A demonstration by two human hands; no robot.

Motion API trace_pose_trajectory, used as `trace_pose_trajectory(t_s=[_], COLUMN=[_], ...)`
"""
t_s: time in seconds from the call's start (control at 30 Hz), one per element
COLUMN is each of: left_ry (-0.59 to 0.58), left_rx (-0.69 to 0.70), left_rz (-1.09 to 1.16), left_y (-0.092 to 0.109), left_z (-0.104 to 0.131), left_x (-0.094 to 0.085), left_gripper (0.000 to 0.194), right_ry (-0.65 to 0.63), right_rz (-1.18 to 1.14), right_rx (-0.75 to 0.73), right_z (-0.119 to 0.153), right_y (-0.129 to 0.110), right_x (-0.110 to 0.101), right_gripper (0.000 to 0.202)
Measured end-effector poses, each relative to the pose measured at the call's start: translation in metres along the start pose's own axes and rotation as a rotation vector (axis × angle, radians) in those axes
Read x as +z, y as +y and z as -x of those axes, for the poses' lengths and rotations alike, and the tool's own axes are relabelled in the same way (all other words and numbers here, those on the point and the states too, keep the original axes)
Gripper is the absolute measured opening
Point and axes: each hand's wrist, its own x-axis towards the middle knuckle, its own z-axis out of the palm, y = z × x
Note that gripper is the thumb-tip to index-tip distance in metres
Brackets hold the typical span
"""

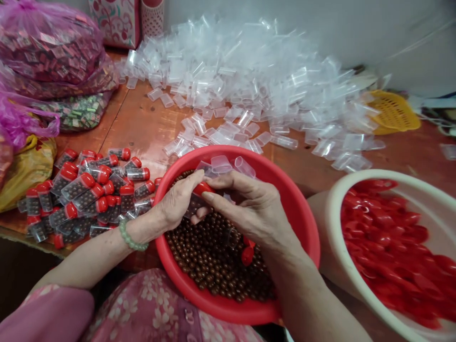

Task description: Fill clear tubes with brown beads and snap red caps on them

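Observation:
My left hand, with a green bead bracelet at the wrist, is closed around a small clear plastic container holding dark balls. On the container's end is a red cap, pinched between thumb and fingers of my right hand. Whether the cap is fully seated is hidden by my fingers. Both hands are over a red basin of shiny brown balls. Below my right palm show red caps; I cannot tell if they are held or lying on the balls. Clear empty containers lie at the basin's far side.
Filled red-capped containers are piled on the wooden table at left. Behind spreads a large heap of clear containers. A cream tub of red caps stands right. Purple bags and a yellow basket flank the heap.

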Motion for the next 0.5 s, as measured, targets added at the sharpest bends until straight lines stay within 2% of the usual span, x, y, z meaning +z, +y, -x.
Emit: trace_pose_trajectory(t_s=[0.13,0.2,0.27,0.33,0.37,0.43,0.5], left_ry=[0.007,0.057,0.098,0.134,0.144,0.157,0.141], left_rx=[0.018,0.01,-0.03,-0.114,-0.164,-0.219,-0.215], left_rz=[0.048,0.121,0.205,0.254,0.259,0.247,0.221], left_y=[-0.001,0.001,0.004,0.006,0.007,0.007,0.006], left_z=[0.0,-0.001,-0.002,-0.003,-0.004,-0.003,-0.003], left_x=[0.001,0.002,0.003,0.003,0.004,0.004,0.004], left_gripper=[0.032,0.031,0.034,0.039,0.043,0.05,0.053], right_ry=[0.006,-0.017,-0.055,-0.065,-0.054,-0.033,-0.015], right_rz=[0.388,0.611,0.786,0.906,0.948,0.997,1.006], right_rx=[-0.176,-0.278,-0.362,-0.427,-0.451,-0.473,-0.488], right_z=[0.002,0.003,0.005,0.007,0.007,0.006,0.005], right_y=[-0.002,-0.003,-0.002,0.001,0.004,0.008,0.011], right_x=[-0.007,-0.005,-0.001,0.005,0.007,0.01,0.009], right_gripper=[0.005,0.018,0.044,0.066,0.07,0.072,0.071])
